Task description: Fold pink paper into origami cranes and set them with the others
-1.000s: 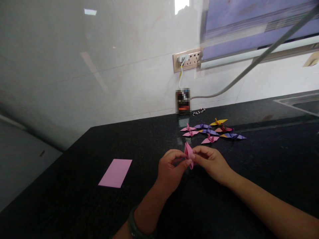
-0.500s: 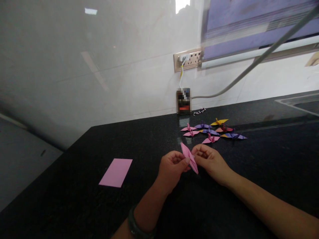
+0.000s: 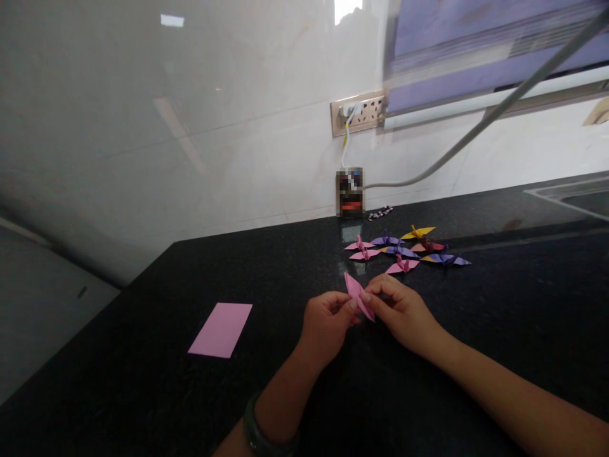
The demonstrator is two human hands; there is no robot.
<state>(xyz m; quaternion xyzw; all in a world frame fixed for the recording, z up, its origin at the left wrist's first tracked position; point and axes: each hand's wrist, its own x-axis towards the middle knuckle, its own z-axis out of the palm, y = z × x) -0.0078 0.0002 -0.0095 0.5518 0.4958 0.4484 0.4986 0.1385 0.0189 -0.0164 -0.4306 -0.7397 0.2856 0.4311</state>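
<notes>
Head view: the right hand's [image 3: 403,312] thumb has moved over the face of the folded pink paper [image 3: 353,287], nearer than the paper cranes [image 3: 398,252]; the left hand [image 3: 324,327] pinches it too. This two-handed clamp suggests a crease being pressed.

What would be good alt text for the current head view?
A person's left hand and right hand pinch a folded piece of pink paper over a black countertop. Beyond them lies a cluster of folded paper cranes in pink, purple, yellow and red; a flat pink sheet lies to the left.
</notes>
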